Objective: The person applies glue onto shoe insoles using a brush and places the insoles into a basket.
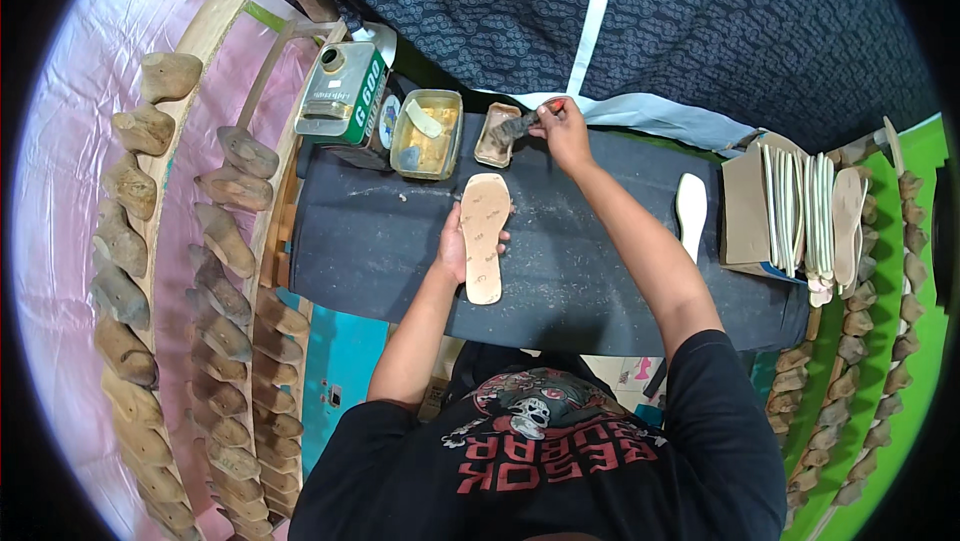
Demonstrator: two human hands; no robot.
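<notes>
My left hand grips a tan shoe insole from its left side, with fingertips showing past the right edge. The insole stands toe end away from me and has small dark marks over its face. Farther off, my right hand is closed around a dark, worn brush. The brush's head reaches into a small tan tray, covering part of the tray's inside. Just left of that tray sits a rectangular tub with yellowish residue and a pale scraper-like piece in it.
A metal can stands at the table's back left. On the right lie a white insole and a cardboard box beside stacked insoles. Racks of wooden shoe lasts flank the dark table. A patterned curtain hangs behind.
</notes>
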